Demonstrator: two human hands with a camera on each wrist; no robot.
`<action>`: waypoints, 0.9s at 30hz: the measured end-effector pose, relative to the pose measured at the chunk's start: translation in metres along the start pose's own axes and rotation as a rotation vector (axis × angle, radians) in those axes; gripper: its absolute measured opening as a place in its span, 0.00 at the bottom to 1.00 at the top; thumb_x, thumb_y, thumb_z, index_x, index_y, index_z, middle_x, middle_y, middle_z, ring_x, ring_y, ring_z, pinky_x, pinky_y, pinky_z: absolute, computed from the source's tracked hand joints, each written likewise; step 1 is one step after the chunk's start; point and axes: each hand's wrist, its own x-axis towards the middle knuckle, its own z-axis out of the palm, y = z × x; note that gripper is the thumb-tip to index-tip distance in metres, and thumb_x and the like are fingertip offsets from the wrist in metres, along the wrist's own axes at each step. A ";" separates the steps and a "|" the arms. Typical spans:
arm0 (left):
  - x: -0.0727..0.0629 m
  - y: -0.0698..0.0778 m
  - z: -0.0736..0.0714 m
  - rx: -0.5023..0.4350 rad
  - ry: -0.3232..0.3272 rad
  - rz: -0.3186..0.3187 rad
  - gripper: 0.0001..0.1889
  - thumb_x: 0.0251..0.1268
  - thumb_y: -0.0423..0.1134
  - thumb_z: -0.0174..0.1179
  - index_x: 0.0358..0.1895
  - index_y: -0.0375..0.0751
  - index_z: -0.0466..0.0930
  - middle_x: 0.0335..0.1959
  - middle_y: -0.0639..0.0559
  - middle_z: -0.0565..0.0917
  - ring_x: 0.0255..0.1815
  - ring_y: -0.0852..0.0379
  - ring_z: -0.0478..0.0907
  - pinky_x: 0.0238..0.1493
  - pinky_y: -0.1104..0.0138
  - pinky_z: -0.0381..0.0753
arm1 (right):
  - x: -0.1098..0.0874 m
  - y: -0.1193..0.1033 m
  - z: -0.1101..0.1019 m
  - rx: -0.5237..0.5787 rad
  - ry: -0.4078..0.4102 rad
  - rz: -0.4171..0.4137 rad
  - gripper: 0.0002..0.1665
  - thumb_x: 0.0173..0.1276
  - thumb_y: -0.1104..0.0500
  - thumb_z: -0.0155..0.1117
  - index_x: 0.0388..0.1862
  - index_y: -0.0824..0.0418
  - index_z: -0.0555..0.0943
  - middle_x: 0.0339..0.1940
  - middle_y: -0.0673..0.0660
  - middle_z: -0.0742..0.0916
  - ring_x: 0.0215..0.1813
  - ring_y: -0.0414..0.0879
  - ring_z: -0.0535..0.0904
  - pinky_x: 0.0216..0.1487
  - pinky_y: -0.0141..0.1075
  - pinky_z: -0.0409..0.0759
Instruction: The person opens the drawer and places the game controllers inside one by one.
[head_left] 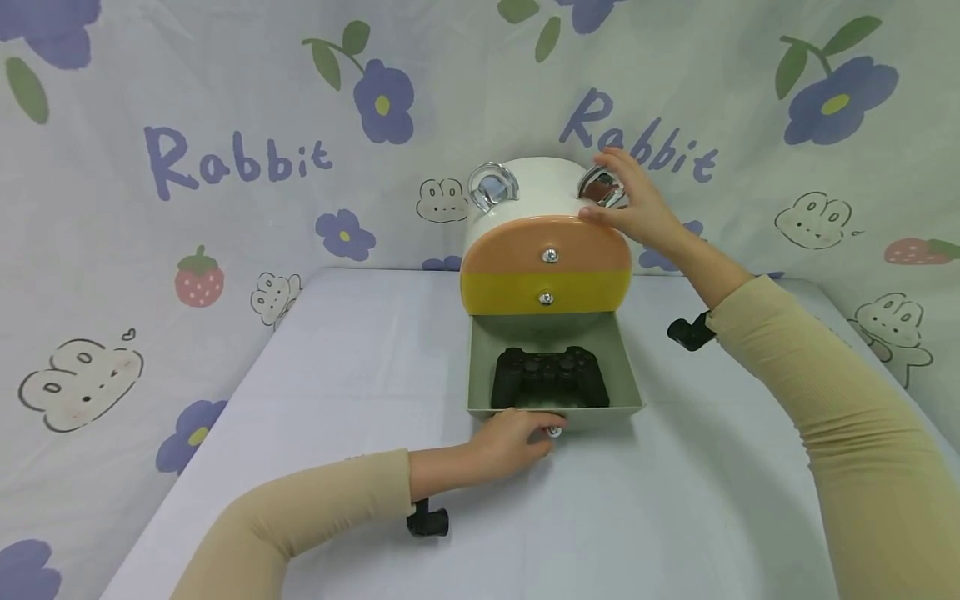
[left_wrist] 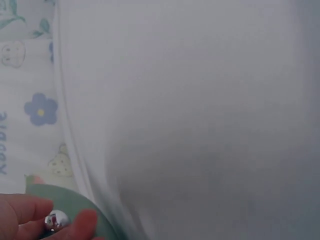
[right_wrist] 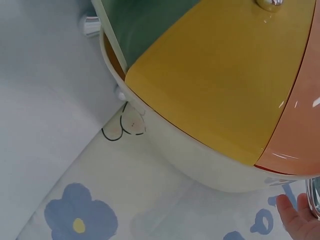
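A small rounded cabinet [head_left: 536, 187] with a white body has an orange drawer [head_left: 510, 246], a yellow drawer [head_left: 502, 293] and a pulled-out green bottom drawer [head_left: 630, 383]. Inside the green drawer lies a black game controller [head_left: 550, 375]. My left hand [head_left: 506, 446] pinches the silver drawer knob [left_wrist: 56, 220] on the green front between thumb and fingers. At the cabinet's top right, my right hand [head_left: 637, 200] grips a chrome ear-shaped piece [head_left: 602, 187], its thumb at the orange front's upper edge. Only some of its fingertips [right_wrist: 295, 215] show in the right wrist view.
A second chrome ear-shaped piece [head_left: 492, 187] sits on the cabinet's top left. The cabinet stands near the back of a white-covered table [head_left: 360, 358], close to a printed curtain [head_left: 247, 83]. Black wrist cameras [head_left: 428, 521] hang below both sleeves.
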 end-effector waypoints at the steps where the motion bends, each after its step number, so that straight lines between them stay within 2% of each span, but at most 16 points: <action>1: 0.001 0.000 -0.001 -0.001 0.017 0.003 0.15 0.62 0.36 0.57 0.52 0.47 0.79 0.39 0.56 0.84 0.25 0.71 0.71 0.20 0.77 0.65 | 0.000 0.000 0.000 0.002 0.001 -0.002 0.46 0.60 0.49 0.64 0.72 0.55 0.53 0.75 0.51 0.48 0.75 0.48 0.38 0.69 0.57 0.41; 5: 0.004 -0.002 -0.003 -0.013 0.090 0.013 0.12 0.62 0.36 0.57 0.48 0.46 0.82 0.36 0.57 0.85 0.30 0.69 0.75 0.24 0.78 0.68 | 0.000 0.000 0.000 0.011 0.004 -0.009 0.46 0.60 0.50 0.64 0.72 0.55 0.54 0.75 0.51 0.49 0.75 0.48 0.38 0.69 0.57 0.41; 9: 0.008 -0.006 -0.005 -0.036 0.131 0.027 0.11 0.61 0.35 0.58 0.46 0.45 0.83 0.37 0.56 0.85 0.32 0.68 0.76 0.26 0.78 0.70 | 0.000 0.000 0.000 0.018 0.005 -0.012 0.46 0.60 0.49 0.64 0.72 0.55 0.54 0.75 0.51 0.49 0.75 0.48 0.38 0.69 0.57 0.41; 15: 0.015 -0.015 -0.006 -0.071 0.153 0.033 0.10 0.60 0.35 0.59 0.45 0.43 0.83 0.38 0.55 0.85 0.34 0.66 0.78 0.31 0.78 0.73 | 0.000 0.001 0.001 0.016 0.005 -0.008 0.46 0.60 0.49 0.64 0.72 0.56 0.53 0.75 0.51 0.49 0.75 0.48 0.38 0.69 0.57 0.41; 27: 0.036 -0.025 -0.012 -0.062 0.154 0.011 0.11 0.62 0.36 0.58 0.46 0.44 0.83 0.37 0.55 0.85 0.34 0.65 0.76 0.33 0.77 0.73 | 0.000 0.002 0.001 0.024 0.003 -0.003 0.47 0.60 0.50 0.64 0.72 0.56 0.53 0.75 0.50 0.48 0.75 0.48 0.38 0.69 0.57 0.42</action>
